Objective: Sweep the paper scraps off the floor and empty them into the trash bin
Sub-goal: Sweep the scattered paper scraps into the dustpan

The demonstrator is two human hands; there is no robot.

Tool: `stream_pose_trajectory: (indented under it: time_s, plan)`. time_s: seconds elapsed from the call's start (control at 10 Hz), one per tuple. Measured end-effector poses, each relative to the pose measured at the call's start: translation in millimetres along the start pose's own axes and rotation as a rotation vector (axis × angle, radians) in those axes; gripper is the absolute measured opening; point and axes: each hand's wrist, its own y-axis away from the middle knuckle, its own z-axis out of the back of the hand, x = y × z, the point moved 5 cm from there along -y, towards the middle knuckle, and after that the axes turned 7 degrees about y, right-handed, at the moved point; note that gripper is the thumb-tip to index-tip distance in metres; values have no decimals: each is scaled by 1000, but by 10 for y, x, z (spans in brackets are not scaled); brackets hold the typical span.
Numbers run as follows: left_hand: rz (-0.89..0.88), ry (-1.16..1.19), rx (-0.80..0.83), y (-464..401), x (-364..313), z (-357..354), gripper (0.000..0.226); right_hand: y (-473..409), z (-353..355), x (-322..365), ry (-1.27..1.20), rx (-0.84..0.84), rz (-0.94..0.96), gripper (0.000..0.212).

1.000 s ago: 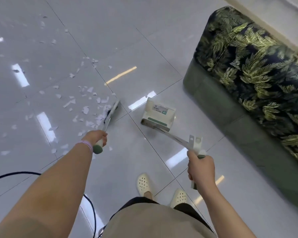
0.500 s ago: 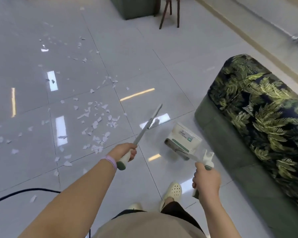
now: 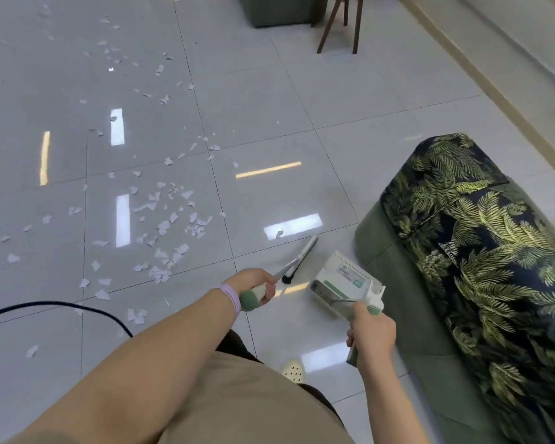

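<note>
Several white paper scraps point(image 3: 165, 219) lie scattered over the glossy grey floor tiles, mostly to the left and far left. My left hand point(image 3: 253, 283) grips the green end of a long broom handle; the broom head point(image 3: 302, 257) rests low on the floor just left of the dustpan. My right hand point(image 3: 370, 334) grips the handle of a white and green dustpan point(image 3: 343, 280), which sits on the floor beside the sofa. One scrap point(image 3: 279, 233) lies just beyond the broom head. No trash bin is in view.
A green sofa with a dark leaf-print cushion point(image 3: 481, 251) fills the right side. A black cable point(image 3: 61, 304) curves across the floor at the left. Wooden chair legs point(image 3: 337, 24) and another green seat point(image 3: 279, 11) stand at the far top. My shoe point(image 3: 293, 370) is below.
The broom swung right, away from the scrap pile, and its head came down next to the dustpan. The view tilted up and the dustpan shifted closer to the sofa.
</note>
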Motion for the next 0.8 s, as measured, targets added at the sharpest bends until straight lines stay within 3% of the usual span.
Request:
stream_pose_trajectory:
  time_s: [0.1,0.2,0.3,0.5,0.6,0.7,0.8]
  plan:
    - [12,-44,-38,-99,-334,-18,6,-166,-69,209,7,21,-3,18]
    - [-94,-113,-179,-176,-722,-71,31,-314,-246,445,22,34,-5,16]
    - [-222,-279,-214,-354,-1215,120,34,-367,-568,792,43,65,5,15]
    - [-289,-265,-396,-380,-2446,1125,28,-287,-1340,1604,166,111,60,17]
    - [-316,-376,-555,-401,-3040,1725,23,-236,-1699,1959,195,115,74,13]
    - [-335,-369,-604,-417,-3436,2075,9,-205,-2032,2300,171,102,95,12]
    - [-431,-193,-655,-265,-3760,2428,11,-137,-2356,2605,182,124,129,17]
